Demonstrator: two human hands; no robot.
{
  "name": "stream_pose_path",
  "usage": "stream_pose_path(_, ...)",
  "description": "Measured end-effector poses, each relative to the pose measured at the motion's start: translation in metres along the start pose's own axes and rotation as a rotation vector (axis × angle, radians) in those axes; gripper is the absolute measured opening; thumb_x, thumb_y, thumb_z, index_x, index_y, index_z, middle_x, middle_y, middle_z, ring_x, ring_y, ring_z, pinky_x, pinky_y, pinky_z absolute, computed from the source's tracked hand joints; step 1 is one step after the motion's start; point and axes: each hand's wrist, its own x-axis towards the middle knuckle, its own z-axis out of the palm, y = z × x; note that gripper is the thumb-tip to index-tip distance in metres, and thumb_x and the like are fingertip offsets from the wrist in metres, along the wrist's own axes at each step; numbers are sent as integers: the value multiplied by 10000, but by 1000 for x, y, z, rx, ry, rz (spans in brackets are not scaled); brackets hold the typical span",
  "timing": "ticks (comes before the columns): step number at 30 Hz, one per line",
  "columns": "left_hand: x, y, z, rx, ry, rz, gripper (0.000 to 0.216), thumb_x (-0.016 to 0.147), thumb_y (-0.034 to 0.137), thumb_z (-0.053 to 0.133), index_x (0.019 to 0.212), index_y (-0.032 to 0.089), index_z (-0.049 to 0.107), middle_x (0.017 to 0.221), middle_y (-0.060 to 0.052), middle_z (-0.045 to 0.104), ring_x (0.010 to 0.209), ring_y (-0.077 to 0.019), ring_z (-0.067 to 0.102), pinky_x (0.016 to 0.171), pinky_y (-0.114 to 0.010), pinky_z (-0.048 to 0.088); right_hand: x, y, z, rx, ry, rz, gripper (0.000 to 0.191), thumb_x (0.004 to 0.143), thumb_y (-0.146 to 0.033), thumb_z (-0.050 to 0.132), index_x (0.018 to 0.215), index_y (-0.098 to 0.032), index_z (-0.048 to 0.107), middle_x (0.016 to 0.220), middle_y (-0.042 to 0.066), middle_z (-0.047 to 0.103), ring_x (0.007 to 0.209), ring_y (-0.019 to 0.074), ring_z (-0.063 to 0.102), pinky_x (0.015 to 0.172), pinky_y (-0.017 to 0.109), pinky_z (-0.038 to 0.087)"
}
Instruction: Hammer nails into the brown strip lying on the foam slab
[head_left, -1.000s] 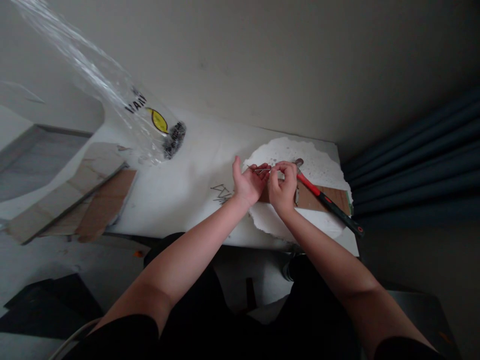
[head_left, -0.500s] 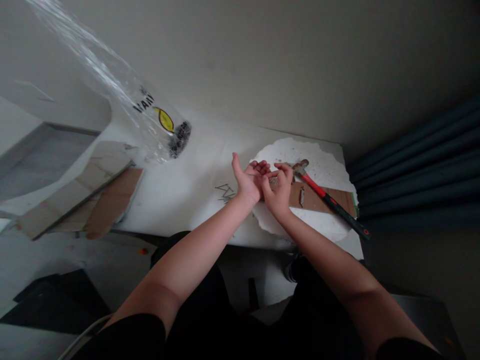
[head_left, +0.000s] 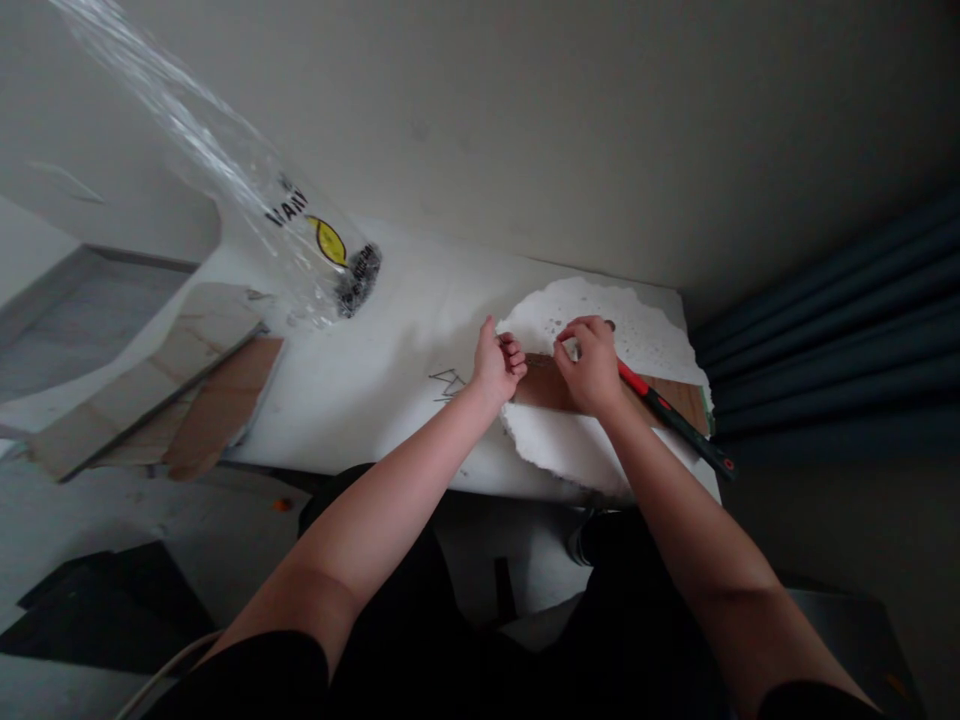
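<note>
The left hand (head_left: 496, 370) is making a loose fist, maybe for keeping something safe; the right hand (head_left: 597, 370) is pinching over the board (head_left: 550, 388). Holding anything? I can't tell.

On the table (head_left: 360, 400), the mat (head_left: 562, 440) lies under the board (head_left: 547, 387), which runs roughly from nine to three o'clock. The hammer (head_left: 664, 408) lies across the board's three o'clock half, handle pointing to four. The left hand (head_left: 498, 368) is at the board's nine o'clock end, the right hand (head_left: 591, 364) over its middle. Nails (head_left: 445, 384) lie at nine o'clock from the mat; farther that way are planks (head_left: 217, 410), with the bag (head_left: 326, 240) at ten. Wall (head_left: 525, 130) at twelve, curtain (head_left: 840, 330) at three.
</note>
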Motion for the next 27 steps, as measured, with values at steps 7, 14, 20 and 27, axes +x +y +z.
stream_pose_path(7,3,0,4,78,15,-12,352,961,414,492,680,211,435,469,111,211,346,-51,157,345,-186,87,-6,6,-6,-275,-351,-200,225,946,-206,543,1009,-157,753,1333,154,596,1235,323,465,1065,495,350)
stream_pose_path(14,-1,0,7,86,4,-13,352,950,420,518,685,195,459,463,111,237,344,-42,170,351,-191,90,2,-6,1,-326,-382,-356,288,966,-161,481,953,-125,766,1289,172,627,1231,330,466,1073,474,346)
stream_pose_path(20,-2,0,7,81,-11,-22,348,940,423,544,689,195,464,457,105,258,343,-41,180,366,-201,78,4,-12,6,-377,-389,-405,311,977,-133,442,978,-101,752,1224,186,636,1187,321,473,1085,483,319)
stream_pose_path(27,-2,0,6,71,-34,-26,353,956,409,526,686,191,464,453,106,266,339,-38,186,366,-202,84,4,-13,10,-465,-395,-423,291,985,-139,440,959,-98,727,1115,163,646,1085,312,497,1043,455,342)
